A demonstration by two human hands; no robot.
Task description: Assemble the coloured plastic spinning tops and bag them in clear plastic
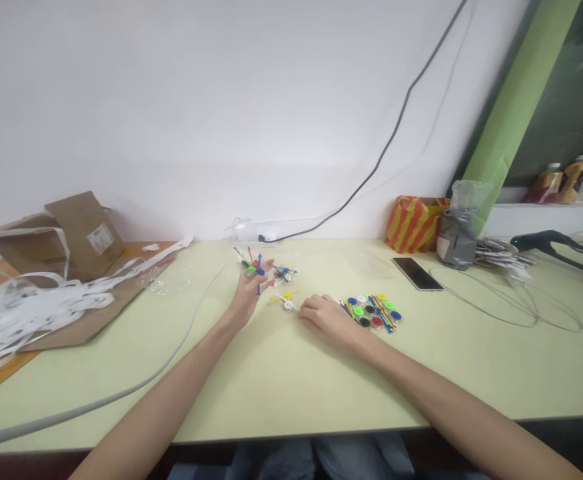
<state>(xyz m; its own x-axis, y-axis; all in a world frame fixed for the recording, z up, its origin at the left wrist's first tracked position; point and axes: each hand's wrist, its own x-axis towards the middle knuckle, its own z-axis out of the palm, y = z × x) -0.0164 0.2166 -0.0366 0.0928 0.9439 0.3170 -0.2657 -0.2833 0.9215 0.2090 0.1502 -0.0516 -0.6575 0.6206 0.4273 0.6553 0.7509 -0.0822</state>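
Observation:
My left hand is closed around a bunch of small plastic discs with arrow-tipped sticks, in blue, green and red. Just beyond its fingertips lies a pile of similar blue, white and black pieces. My right hand rests on the table with curled fingers. At its fingertips is a white disc with a stick, whose end runs to the fingers; the grip itself is partly hidden. A yellow stick piece lies beside that disc. Right of this hand are several coloured discs and loose coloured sticks.
A phone, a striped bag and a grey container stand at the back right, near a thin cable. On the left are a cardboard box, white strips and a thick grey cable.

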